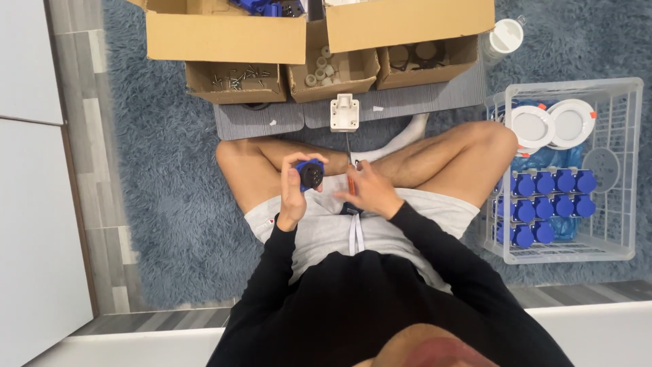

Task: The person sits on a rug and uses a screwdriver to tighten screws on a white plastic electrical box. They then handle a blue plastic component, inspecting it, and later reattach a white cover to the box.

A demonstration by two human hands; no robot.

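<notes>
Blue plug socket (311, 174), round with a black face, sits in the grip of the left hand (293, 190), fingers wrapped around its body, held over the left knee. Its black face turns up toward the camera, so its long axis runs roughly toward the viewer. Just to its right the right hand (367, 190) closes on a screwdriver (350, 163) with an orange handle, the thin shaft pointing away toward a white housing (344, 112) on the grey mat (407, 102). Socket and screwdriver are near but apart. Beyond the mat stand open cardboard boxes (234, 80) of small parts. On the right, a white wire basket (628, 170) holds more blue sockets, close beside the right knee. Shaggy blue carpet (163, 177) lies open on the left.
</notes>
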